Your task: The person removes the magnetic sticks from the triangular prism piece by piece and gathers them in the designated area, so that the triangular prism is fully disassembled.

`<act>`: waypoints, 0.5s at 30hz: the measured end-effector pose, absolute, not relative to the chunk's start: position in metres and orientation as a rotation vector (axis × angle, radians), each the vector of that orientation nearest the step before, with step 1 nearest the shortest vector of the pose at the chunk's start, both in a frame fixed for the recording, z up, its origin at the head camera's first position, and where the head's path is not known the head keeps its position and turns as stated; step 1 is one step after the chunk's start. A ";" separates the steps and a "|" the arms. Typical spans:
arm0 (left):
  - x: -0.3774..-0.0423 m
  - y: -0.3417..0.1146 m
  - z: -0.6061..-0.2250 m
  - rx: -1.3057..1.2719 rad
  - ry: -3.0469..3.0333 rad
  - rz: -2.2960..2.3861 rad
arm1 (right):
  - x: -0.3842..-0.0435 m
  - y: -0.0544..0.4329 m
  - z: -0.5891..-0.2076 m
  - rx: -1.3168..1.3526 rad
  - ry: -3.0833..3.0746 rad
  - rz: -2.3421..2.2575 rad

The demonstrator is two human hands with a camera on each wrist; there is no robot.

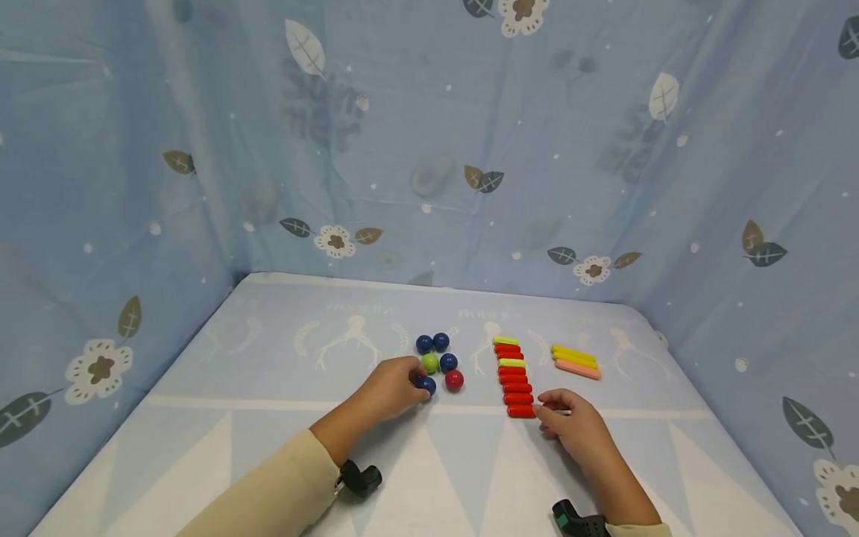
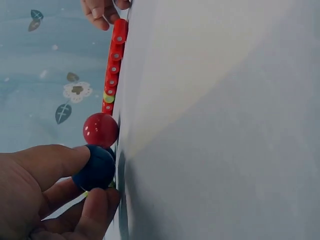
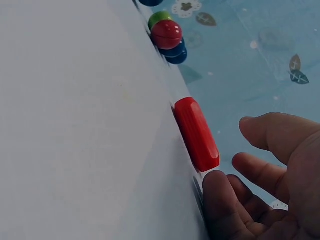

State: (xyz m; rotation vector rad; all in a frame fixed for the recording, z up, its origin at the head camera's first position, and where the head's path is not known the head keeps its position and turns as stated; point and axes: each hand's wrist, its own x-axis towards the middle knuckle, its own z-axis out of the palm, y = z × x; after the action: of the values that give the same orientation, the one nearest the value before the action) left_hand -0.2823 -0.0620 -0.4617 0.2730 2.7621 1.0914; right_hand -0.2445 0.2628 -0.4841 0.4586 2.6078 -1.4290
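My left hand (image 1: 394,386) pinches a dark blue ball (image 2: 96,168) between thumb and fingers, low over the table. Just right of it sits a red ball (image 1: 454,380), with a green ball (image 1: 429,363) and other blue balls (image 1: 441,341) behind. My right hand (image 1: 573,426) is beside the nearest red stick (image 1: 520,412), its thumb and fingers parted and nothing held between them. In the right wrist view that red stick (image 3: 197,134) lies with one end close to the fingertips. Silvery dots mark the stick ends in the left wrist view.
Red and yellow-green sticks (image 1: 513,363) form a column running away from the nearest red one. Farther right lie yellow sticks (image 1: 574,353) and a salmon-pink stick (image 1: 579,369). A patterned cloth covers the table (image 1: 268,350), and blue curtains (image 1: 429,149) enclose its back and sides.
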 end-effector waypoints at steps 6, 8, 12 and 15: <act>-0.283 -0.057 -0.467 0.278 2.752 1.117 | -0.242 0.264 -0.484 0.489 2.619 -1.402; -0.283 -0.057 -0.468 0.265 2.746 1.126 | -0.243 0.264 -0.485 0.487 2.619 -1.400; -0.283 -0.058 -0.470 0.189 2.735 1.156 | -0.245 0.262 -0.490 0.452 2.605 -1.417; -0.280 -0.062 -0.470 0.139 2.728 1.164 | -0.244 0.260 -0.493 0.453 2.600 -1.418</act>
State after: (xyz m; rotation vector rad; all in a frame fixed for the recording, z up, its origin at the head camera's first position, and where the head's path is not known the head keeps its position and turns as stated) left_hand -0.2805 -0.0615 -0.4704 0.1386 2.7284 1.1643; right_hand -0.2442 0.2602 -0.4929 0.4529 2.6000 -1.4176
